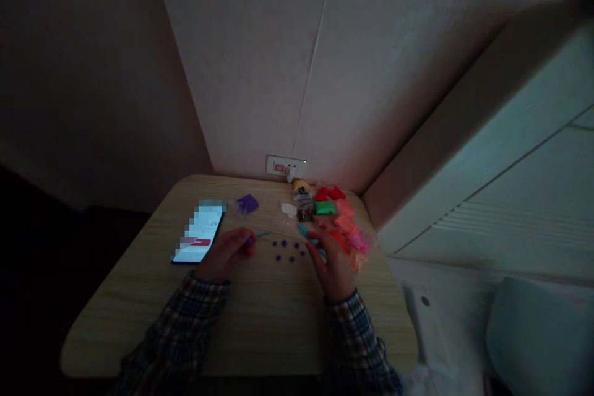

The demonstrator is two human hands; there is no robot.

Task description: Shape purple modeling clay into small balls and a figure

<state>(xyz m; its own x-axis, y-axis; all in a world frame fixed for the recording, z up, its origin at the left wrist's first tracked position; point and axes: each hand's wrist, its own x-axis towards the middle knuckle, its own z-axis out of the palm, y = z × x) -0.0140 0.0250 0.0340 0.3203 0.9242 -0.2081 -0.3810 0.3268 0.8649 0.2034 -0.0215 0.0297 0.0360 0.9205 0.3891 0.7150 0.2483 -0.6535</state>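
Head view: left hand [226, 253] pinches teal stick [264, 234], right hand [336, 268] teal tool [303, 231], purple balls [278, 258] between; toolwork, seemingly wanting steadiness next.

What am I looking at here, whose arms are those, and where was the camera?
There is no machine here, just a person with two bare hands and plaid sleeves. There is only one picture, taken by a camera worn on the person's head, looking forward and down. That's why the arms come in from the bottom.

On the wooden table are a lit phone, small purple pieces, a purple packet and, to the right, more packets in colours like green and red.

The left hand holds a thin teal stick. The right hand is at something teal; it's too dark to tell how it's gripped.
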